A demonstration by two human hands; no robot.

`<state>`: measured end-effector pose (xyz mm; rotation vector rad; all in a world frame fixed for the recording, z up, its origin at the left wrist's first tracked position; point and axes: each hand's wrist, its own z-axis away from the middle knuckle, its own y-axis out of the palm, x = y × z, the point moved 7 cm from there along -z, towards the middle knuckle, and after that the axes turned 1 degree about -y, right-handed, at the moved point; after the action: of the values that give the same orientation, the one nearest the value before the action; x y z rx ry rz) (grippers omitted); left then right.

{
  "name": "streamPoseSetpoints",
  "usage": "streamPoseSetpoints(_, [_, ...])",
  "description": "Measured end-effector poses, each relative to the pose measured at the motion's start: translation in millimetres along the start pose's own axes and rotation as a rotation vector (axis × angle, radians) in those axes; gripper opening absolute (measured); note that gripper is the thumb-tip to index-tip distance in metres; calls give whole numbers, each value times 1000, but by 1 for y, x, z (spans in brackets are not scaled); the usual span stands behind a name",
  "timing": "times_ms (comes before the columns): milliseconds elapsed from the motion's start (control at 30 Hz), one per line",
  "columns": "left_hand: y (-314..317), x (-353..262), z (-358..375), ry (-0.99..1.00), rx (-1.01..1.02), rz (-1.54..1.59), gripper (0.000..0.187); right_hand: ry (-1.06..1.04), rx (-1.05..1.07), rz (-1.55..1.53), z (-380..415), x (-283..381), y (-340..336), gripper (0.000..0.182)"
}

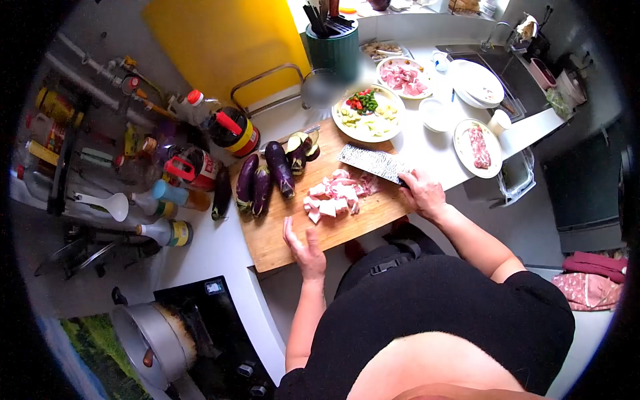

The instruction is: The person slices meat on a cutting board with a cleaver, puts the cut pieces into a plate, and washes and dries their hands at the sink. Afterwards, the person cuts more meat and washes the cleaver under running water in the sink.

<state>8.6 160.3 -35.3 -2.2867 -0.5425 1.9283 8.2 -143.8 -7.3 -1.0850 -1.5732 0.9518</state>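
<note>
While right grip [420,192] holds cleaver [368,163], left [305,253] unclenched

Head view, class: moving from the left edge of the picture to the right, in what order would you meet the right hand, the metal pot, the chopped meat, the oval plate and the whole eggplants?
metal pot → whole eggplants → chopped meat → right hand → oval plate

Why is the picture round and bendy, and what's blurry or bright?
In the head view, black corners frame a rounded picture and the counter looks bent, probably from a wide lens; in the head view, a smudge blurs the green holder near its base, though the cleaver looks clear; in the head view, glare whitens the ledge up top.
</note>
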Motion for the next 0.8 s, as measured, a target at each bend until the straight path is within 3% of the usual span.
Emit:
streamPoseSetpoints(33, [-5, -5, 0, -3, -7, -11, 71, -6, 4, -12, 0, -1, 3, 32])
streamPoseSetpoints(100, [-2, 1, 4, -382, 37, 784, 74, -13, -6, 6, -1, -4, 9, 36])
streamPoseSetpoints(133, [1, -3, 3, -463, 98, 1048, 84, 4, 11, -46, -2, -7, 14, 39])
streamPoseSetpoints(200, [7, -17, 4, -551, 228, 1609, 83, -33, -13, -79, -3, -8, 20, 38])
streamPoseSetpoints(333, [2, -20, 16, -458, 181, 1587, 77, -102, -19, -101, -5, -11, 23, 37])
streamPoseSetpoints(633, [53, -6, 91, -651, -172, 1603, 59, -205, 50, -305, 5, -46, -9, 38])
streamPoseSetpoints(733, [91, -22, 101, -706, -179, 1550, 59, -184, 19, -354, 25, -87, -32, 38])
streamPoseSetpoints(767, [105, -28, 101, -632, -31, 1618, 63, -159, 17, -373, 32, -103, -37, 35])
streamPoseSetpoints(800, [118, -38, 102, -643, -31, 1612, 63, -150, 22, -377, 39, -117, -42, 35])
